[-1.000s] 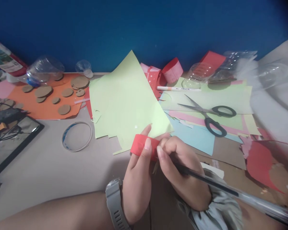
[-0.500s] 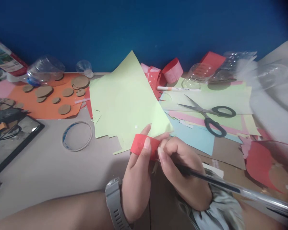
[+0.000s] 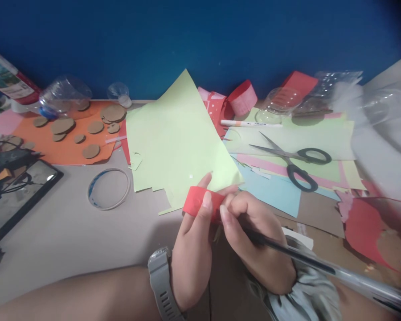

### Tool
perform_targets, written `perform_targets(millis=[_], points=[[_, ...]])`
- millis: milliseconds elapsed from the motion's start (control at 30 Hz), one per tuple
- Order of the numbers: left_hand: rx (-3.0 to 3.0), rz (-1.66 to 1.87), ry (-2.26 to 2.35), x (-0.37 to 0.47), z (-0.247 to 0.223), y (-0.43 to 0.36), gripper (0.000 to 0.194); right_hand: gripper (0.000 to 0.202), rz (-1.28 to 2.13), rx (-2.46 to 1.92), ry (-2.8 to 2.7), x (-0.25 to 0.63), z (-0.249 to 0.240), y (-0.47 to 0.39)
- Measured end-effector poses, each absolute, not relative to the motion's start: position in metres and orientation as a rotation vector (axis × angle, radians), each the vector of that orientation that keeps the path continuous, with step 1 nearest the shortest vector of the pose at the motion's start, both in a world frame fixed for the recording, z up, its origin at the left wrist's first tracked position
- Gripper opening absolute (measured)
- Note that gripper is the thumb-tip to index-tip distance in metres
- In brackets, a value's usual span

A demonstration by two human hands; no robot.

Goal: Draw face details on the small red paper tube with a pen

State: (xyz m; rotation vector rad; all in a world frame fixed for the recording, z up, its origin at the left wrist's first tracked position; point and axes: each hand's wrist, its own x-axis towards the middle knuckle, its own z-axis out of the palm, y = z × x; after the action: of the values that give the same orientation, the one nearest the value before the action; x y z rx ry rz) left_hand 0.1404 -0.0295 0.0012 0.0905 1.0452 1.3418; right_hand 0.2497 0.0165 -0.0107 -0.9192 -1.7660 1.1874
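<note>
The left hand (image 3: 195, 249) grips one red paper piece (image 3: 197, 201) between thumb and fingers, holding it just above the near edge of a pale green sheet (image 3: 173, 142). The right hand (image 3: 257, 232) is closed round one pen (image 3: 307, 259), its thumb and fingertips at the paper's right end; they hide that end and the pen's tip, so the exact contact there cannot be told.

Both hands overlap the green sheet's near part. One tape ring (image 3: 91, 194) lies on the surface (image 3: 113, 240), left of the left hand. Beyond the right hand, one pair of scissors (image 3: 286, 158) rests with blades apart on layered papers, past a light blue paper (image 3: 280, 196). One white marker (image 3: 250, 124) lies farther beyond, near a pink-and-red paper ring (image 3: 242, 104).

Well to the left of the hands, an orange sheet (image 3: 56, 156) carries at least eight cardboard discs (image 3: 62, 125). Past them are a clear plastic container (image 3: 65, 96) and one tilted bottle (image 3: 15, 80), against a blue wall (image 3: 187, 40).
</note>
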Motion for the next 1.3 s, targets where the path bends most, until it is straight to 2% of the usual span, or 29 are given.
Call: perform_targets(millis=[400,800,1000,1300], points=[[0.166,1.312,1.079,0.1388,-0.0016,-0.0321,0.063,0.03,1.241,-0.8,-1.715,0.2511,-0.0097,0.0153],[0.143,1.317,1.062,0.1396,0.0007,-0.0298,0.055,0.031,1.208,-0.852,-1.786,0.2509,-0.0108,0.015],[0.185,1.303,1.128,0.1389,-0.0003,-0.0313,0.058,0.031,1.195,-0.847,-1.805,0.2508,-0.0109,0.014],[0.143,1.329,1.098,0.1392,-0.0004,-0.0313,0.062,0.036,1.404,-0.818,-1.552,0.251,-0.0084,0.0186]])
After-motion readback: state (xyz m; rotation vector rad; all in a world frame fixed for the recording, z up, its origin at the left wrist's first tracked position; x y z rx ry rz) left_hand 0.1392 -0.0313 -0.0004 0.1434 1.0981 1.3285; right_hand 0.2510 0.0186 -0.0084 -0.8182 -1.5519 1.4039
